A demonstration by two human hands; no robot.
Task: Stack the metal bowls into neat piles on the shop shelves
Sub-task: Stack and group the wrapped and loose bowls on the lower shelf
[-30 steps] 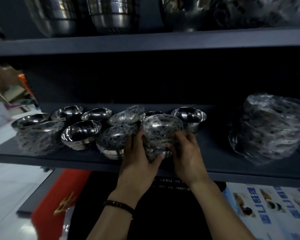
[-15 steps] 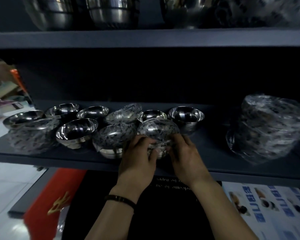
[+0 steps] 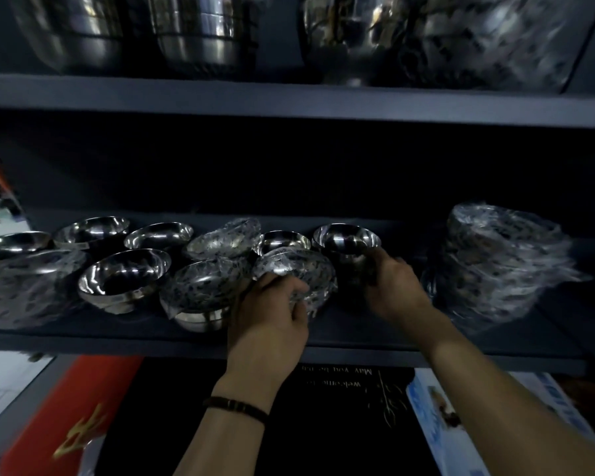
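Observation:
Several small steel bowls sit on the dark middle shelf (image 3: 83, 333), some bare and some in printed plastic wrap. My left hand (image 3: 272, 314) grips the near rim of a wrapped bowl (image 3: 299, 269) at the front of the group. My right hand (image 3: 394, 286) reaches to the right of it, fingers curled against the lower side of a bare steel bowl (image 3: 346, 237). Bare bowls (image 3: 124, 274) and another wrapped bowl (image 3: 203, 290) stand to the left. The view is blurred, so the right hand's fingertips are hard to make out.
A tall plastic-wrapped stack of bowls (image 3: 502, 266) stands at the shelf's right end. Large steel pots (image 3: 200, 32) line the upper shelf (image 3: 289, 99). Below the shelf lie a red box (image 3: 69, 417), a black box (image 3: 340, 417) and a blue-white box (image 3: 440, 420).
My right hand left the wrapped bowl and moved right to the bare steel bowl. The wrapped bowl has come lower, and my left hand still grips it.

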